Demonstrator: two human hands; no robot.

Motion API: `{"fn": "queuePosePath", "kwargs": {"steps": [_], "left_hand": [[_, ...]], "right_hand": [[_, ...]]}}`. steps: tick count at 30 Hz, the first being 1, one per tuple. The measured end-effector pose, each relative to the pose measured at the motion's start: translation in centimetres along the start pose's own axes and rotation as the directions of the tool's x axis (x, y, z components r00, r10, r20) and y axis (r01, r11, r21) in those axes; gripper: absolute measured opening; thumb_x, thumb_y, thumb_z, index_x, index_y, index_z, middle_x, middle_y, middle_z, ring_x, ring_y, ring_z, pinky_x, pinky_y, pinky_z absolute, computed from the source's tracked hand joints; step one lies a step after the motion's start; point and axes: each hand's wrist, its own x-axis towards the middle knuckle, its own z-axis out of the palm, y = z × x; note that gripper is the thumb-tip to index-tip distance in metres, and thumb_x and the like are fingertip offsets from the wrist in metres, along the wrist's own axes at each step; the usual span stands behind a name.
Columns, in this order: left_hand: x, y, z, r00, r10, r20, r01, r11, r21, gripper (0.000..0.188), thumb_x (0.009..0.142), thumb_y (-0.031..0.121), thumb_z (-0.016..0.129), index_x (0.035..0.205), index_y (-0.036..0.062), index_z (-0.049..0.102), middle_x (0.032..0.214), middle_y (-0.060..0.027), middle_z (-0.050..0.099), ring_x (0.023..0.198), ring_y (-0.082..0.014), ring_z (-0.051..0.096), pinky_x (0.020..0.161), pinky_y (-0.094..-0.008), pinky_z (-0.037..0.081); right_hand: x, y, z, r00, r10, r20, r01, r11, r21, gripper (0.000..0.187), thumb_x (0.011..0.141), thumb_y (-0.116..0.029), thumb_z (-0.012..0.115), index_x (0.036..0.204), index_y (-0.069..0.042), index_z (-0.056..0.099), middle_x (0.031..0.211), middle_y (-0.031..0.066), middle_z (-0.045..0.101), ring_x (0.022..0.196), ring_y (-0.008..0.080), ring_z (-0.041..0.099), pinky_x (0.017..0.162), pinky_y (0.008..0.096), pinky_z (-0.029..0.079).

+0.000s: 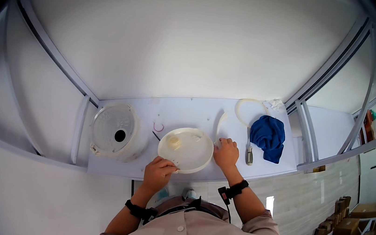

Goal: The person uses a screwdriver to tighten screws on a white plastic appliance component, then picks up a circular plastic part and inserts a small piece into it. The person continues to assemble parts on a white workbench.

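A shallow round white lid, its raised rim facing up, is tilted near the table's front edge. My left hand grips the rim at its near left, thumb over the edge. At the lid's right side my right hand is closed, its fingertips on the lower end of a pale curved strip. Those fingertips are close to the rim; whether they touch it I cannot tell. A small yellowish patch shows inside the lid.
At left stands a white bucket with a holed translucent top. A pink hook-shaped piece lies behind the lid. Right are a screwdriver, a crumpled blue cloth and a pale looped tube. Metal frame posts bound the white table.
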Motion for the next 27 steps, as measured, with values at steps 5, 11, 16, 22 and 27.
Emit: {"fn": "queuePosePath", "kwargs": {"steps": [5, 11, 16, 22, 27], "left_hand": [[0.3, -0.5, 2.4, 1.000, 0.010, -0.010, -0.009, 0.999, 0.041, 0.019, 0.071, -0.002, 0.075, 0.082, 0.0129, 0.080, 0.086, 0.0013, 0.073, 0.082, -0.0225, 0.066, 0.072, -0.0358, 0.057], [0.4, -1.3, 4.5, 0.999, 0.029, 0.029, -0.032, 0.992, 0.123, 0.016, 0.077, 0.005, 0.071, 0.083, 0.0165, 0.080, 0.087, 0.0044, 0.071, 0.087, -0.0200, 0.064, 0.077, -0.0371, 0.051], [1.2, -1.1, 5.7, 0.997, -0.015, 0.073, 0.005, 0.992, 0.124, 0.019, 0.075, 0.002, 0.070, 0.085, 0.0138, 0.081, 0.092, 0.0004, 0.073, 0.092, -0.0240, 0.065, 0.085, -0.0411, 0.052], [2.4, -1.3, 6.3, 0.994, -0.048, 0.094, 0.040, 0.995, 0.092, 0.021, 0.074, -0.002, 0.068, 0.088, 0.0085, 0.080, 0.095, -0.0062, 0.072, 0.097, -0.0309, 0.065, 0.089, -0.0437, 0.052], [2.7, -1.5, 6.4, 0.984, -0.111, 0.139, 0.103, 0.993, 0.063, 0.025, 0.072, -0.005, 0.068, 0.092, 0.0062, 0.080, 0.099, -0.0088, 0.072, 0.101, -0.0333, 0.065, 0.091, -0.0444, 0.051]], "right_hand": [[0.7, 1.5, -0.1, 1.000, -0.010, -0.018, 0.011, 0.999, 0.053, 0.033, 0.084, -0.022, 0.077, 0.113, -0.007, 0.072, 0.111, 0.0140, 0.069, 0.103, 0.0358, 0.066, 0.085, 0.0477, 0.055], [-0.4, 2.3, -3.9, 0.992, 0.006, -0.123, 0.050, 0.892, 0.449, 0.030, 0.093, -0.014, 0.073, 0.120, -0.001, 0.070, 0.108, 0.0140, 0.070, 0.095, 0.0305, 0.069, 0.083, 0.0405, 0.055], [-2.6, 3.7, -7.7, 0.988, 0.038, 0.150, -0.153, 0.363, 0.919, 0.032, 0.104, -0.017, 0.066, 0.131, 0.000, 0.067, 0.106, 0.0036, 0.071, 0.094, 0.0115, 0.062, 0.083, 0.0287, 0.052], [-5.2, 3.6, -10.8, 0.959, -0.039, 0.280, -0.275, 0.099, 0.956, 0.039, 0.107, -0.020, 0.063, 0.141, -0.001, 0.062, 0.113, 0.0024, 0.071, 0.097, 0.0101, 0.062, 0.087, 0.0265, 0.050], [-6.1, 2.6, -11.0, 0.926, -0.115, 0.360, -0.375, -0.175, 0.910, 0.041, 0.107, -0.021, 0.064, 0.142, -0.001, 0.060, 0.119, 0.0040, 0.071, 0.098, 0.0112, 0.064, 0.087, 0.0259, 0.051]]}}
